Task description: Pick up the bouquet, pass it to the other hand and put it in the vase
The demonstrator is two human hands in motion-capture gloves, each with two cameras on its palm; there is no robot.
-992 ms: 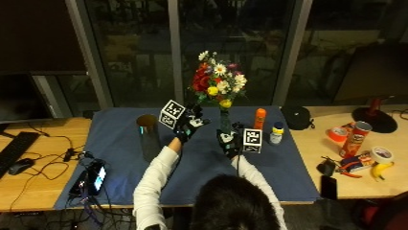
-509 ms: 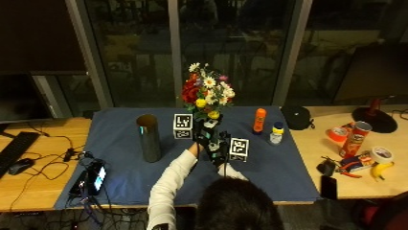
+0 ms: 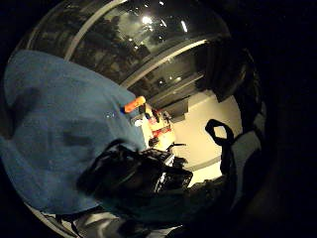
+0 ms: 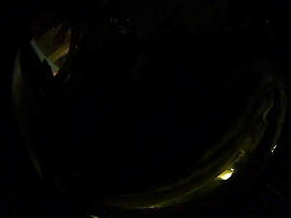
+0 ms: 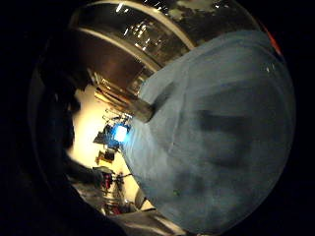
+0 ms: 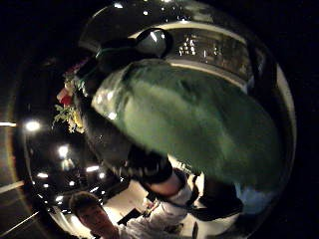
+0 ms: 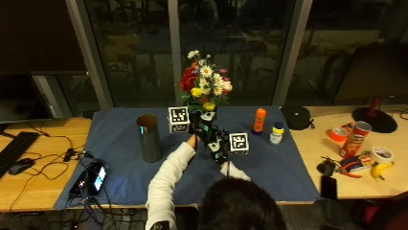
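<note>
I count one bouquet [image 7: 204, 91], held upright above the middle of the blue cloth [image 7: 121, 172] that covers the tabletop [image 7: 38, 143]. Both hands meet at its stems: my left hand [image 7: 199, 128] is higher, wrapped round the stems just below the flowers, and my right hand [image 7: 220, 146] sits just under it and slightly to the right. I cannot tell whether the right hand's fingers have closed on the stems; its thumb side palm view shows the green stem wrap [image 6: 199, 124] filling most of the picture, so it lies very close to that palm.

There is one dark, tall vase [image 7: 149, 138], standing upright on the cloth to the left of the hands and apart from them, with nothing in it that I can see.

On the cloth's right part I count two bottles: an orange one [image 7: 259, 120] and a smaller one with a blue cap [image 7: 276, 133], standing near each other. One phone with a lit screen [image 7: 96, 176] lies near the cloth's left front edge.
</note>
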